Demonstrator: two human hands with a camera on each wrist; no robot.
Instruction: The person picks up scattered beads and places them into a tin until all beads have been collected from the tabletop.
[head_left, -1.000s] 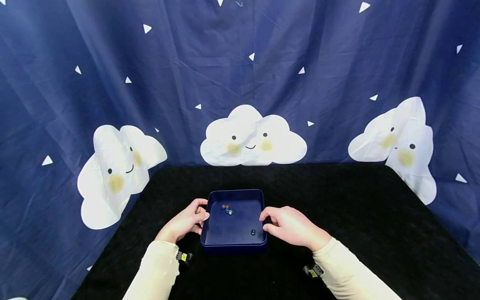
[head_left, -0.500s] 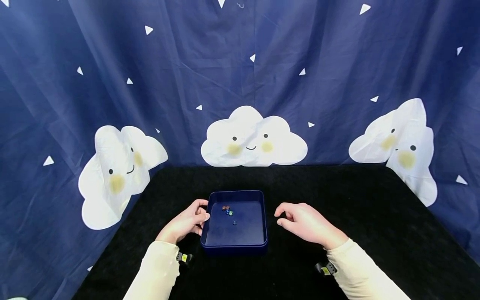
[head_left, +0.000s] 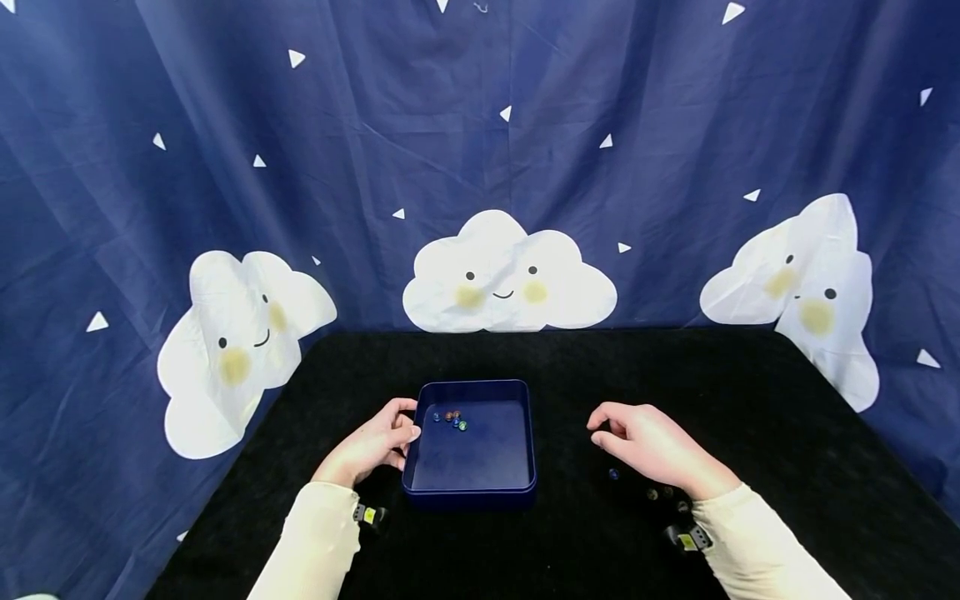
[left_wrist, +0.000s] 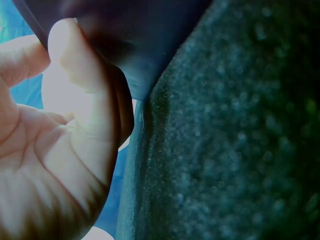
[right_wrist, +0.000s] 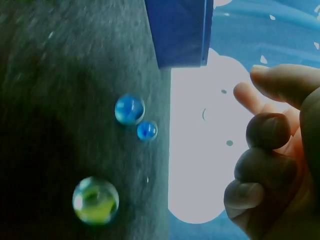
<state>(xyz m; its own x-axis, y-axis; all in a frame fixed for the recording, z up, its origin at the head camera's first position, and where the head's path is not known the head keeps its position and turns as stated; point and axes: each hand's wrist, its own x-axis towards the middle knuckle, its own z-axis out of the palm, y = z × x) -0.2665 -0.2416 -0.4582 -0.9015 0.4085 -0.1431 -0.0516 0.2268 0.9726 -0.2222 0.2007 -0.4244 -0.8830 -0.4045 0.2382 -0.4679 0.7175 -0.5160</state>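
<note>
My left hand point(head_left: 371, 446) holds the left wall of a square, dark blue box point(head_left: 480, 467), thumb at the rim. In the left wrist view the thumb point(left_wrist: 75, 65) lies against the box's outer side. Several small marbles, orange, blue and green point(head_left: 462, 426), lie together in the box's back left, one blue marble point(head_left: 437, 417) slightly apart near the wall. Right of the box, my right hand point(head_left: 652, 437) hovers over the table with loosely curled fingers and nothing between them. Below it are two blue marbles point(right_wrist: 130, 109) and a clear marble with a yellow-green swirl point(right_wrist: 96, 201).
Black cloth point(head_left: 570, 533) covers the table. Several more marbles point(head_left: 652, 494) lie under the right wrist, partly hidden by it. A blue curtain with white clouds point(head_left: 510, 275) hangs behind the table's back edge.
My right hand has moved right, away from the box, and marbles on the table now show below it. One marble has rolled from the box's front right to its back left.
</note>
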